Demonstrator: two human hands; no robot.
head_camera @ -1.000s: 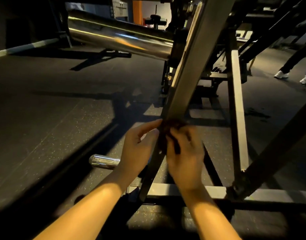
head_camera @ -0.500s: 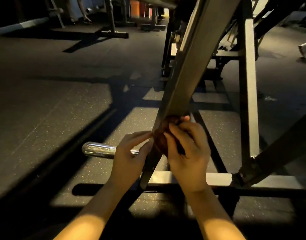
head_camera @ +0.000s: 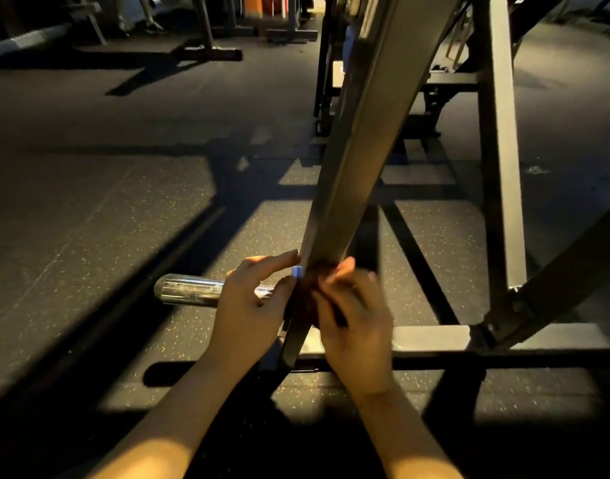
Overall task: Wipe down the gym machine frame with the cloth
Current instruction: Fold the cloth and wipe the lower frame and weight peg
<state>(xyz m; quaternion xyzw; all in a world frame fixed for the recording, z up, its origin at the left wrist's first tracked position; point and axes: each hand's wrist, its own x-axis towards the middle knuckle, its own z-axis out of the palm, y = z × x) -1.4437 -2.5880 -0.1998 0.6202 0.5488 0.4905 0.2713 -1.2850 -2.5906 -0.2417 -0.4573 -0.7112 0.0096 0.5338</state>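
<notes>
**Low on the beam**

Head view: the right hand, slightly blurred, curls its fingers round the dark cloth, which is wrapped on the slanted beam near its foot. The left hand, fingers nearly straight, touches the beam's left edge just beside the cloth.

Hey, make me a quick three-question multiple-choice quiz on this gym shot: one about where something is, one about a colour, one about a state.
1. Where is the cloth?
A draped over a forearm
B against the slanted frame bar
C dangling free of the frame

2. What colour is the cloth?
A white
B yellow
C dark brown

3. How is the left hand?
A fingers straight, touching the bar's edge
B clenched in a fist
C gripping the cloth

Answers:
1 B, the right hand pinches it onto the bar.
2 C, it shows dark brown between the hands.
3 A, its fingertips reach the bar's left edge.
</notes>
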